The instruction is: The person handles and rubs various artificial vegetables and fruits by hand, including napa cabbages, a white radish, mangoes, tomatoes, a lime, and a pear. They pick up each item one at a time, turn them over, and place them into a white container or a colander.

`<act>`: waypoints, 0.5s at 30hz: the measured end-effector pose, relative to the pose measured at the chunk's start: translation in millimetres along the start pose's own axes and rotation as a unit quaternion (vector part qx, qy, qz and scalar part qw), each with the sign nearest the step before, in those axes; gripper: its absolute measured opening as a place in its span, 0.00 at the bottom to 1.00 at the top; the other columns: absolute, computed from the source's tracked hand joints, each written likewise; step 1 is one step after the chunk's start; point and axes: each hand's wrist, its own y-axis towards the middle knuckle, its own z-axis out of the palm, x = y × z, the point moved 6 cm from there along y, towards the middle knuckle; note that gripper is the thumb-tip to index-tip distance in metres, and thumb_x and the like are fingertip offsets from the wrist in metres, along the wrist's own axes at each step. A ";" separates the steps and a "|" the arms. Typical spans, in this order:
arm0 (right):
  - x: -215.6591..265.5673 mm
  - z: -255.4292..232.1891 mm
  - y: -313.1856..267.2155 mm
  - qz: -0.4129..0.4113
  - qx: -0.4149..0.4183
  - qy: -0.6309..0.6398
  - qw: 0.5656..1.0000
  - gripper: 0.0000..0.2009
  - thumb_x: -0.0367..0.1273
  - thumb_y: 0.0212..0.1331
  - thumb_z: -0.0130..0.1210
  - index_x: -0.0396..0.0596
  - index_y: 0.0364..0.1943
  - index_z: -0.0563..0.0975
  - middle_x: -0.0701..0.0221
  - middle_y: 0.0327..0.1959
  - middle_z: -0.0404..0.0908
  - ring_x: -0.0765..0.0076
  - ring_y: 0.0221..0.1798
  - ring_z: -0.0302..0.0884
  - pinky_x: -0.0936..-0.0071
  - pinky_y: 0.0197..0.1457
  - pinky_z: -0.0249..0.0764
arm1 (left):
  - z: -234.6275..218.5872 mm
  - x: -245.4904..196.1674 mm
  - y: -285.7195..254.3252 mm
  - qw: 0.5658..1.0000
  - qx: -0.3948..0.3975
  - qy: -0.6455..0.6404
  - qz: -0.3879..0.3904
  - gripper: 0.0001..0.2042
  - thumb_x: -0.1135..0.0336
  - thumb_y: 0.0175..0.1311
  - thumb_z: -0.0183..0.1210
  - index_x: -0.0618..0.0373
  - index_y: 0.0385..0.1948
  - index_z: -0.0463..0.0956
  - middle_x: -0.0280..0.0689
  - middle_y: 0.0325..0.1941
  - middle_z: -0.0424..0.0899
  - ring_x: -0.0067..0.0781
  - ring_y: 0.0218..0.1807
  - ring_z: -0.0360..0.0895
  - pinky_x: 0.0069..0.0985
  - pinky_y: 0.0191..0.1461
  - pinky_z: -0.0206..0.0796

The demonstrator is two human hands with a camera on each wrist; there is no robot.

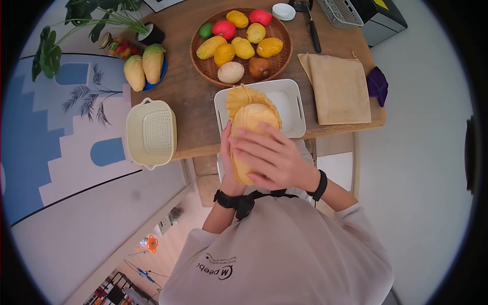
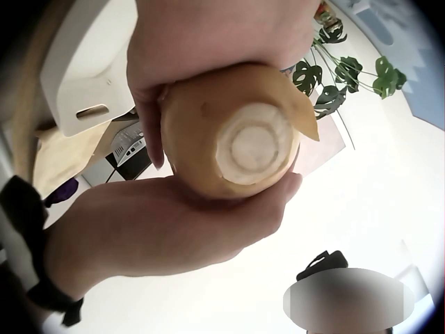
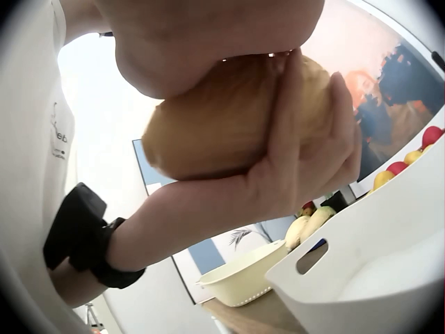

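Observation:
A pale yellow napa cabbage [image 1: 252, 115] with frilly leaf tips is held before the chest, overlapping the near part of a white handled tub [image 1: 303, 124] in the head view. My left hand [image 1: 230, 162] cradles it from the left and below; its fingers wrap the side in the right wrist view. Across the top lies my right hand [image 1: 274, 160], its fingers extended over the leaves and slightly blurred. The left wrist view shows the cabbage's round whitish stem end [image 2: 254, 145], with the right palm above and the left hand beneath.
A wicker tray [image 1: 197, 65] of several fruits stands behind the tub. Left are a cream colander [image 1: 173, 129] and two more cabbages [image 1: 153, 63] on a blue plate. A folded tan cloth [image 1: 340, 91], purple cloth [image 1: 377, 86] and black-handled utensil [image 1: 314, 36] lie right.

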 end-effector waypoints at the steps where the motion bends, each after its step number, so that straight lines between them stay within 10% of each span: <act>1: -6.7 -5.2 3.1 0.028 -0.021 0.005 0.999 0.23 0.33 0.62 0.64 0.37 0.60 0.82 0.57 0.67 0.82 0.47 0.74 0.77 0.41 0.83 0.63 | 5.9 -2.9 -1.8 0.999 -0.030 0.024 0.014 0.29 0.41 0.83 0.46 0.53 0.72 0.72 0.41 0.70 0.81 0.37 0.67 0.82 0.37 0.72 0.75; 7: 7.8 13.4 -2.1 -0.027 0.022 0.034 0.999 0.21 0.28 0.62 0.63 0.34 0.59 0.82 0.57 0.66 0.83 0.49 0.75 0.77 0.42 0.82 0.66 | 29.0 -17.7 -22.0 0.961 -0.005 0.243 0.134 0.29 0.42 0.85 0.45 0.53 0.75 0.68 0.42 0.70 0.78 0.39 0.69 0.79 0.36 0.74 0.73; 15: -4.4 12.5 0.3 0.007 0.007 0.016 1.000 0.18 0.28 0.64 0.60 0.35 0.57 0.84 0.56 0.65 0.85 0.46 0.76 0.77 0.43 0.82 0.66 | -7.8 -1.5 -2.9 0.996 -0.085 0.008 0.018 0.29 0.37 0.84 0.42 0.50 0.70 0.74 0.37 0.64 0.85 0.34 0.64 0.84 0.35 0.69 0.77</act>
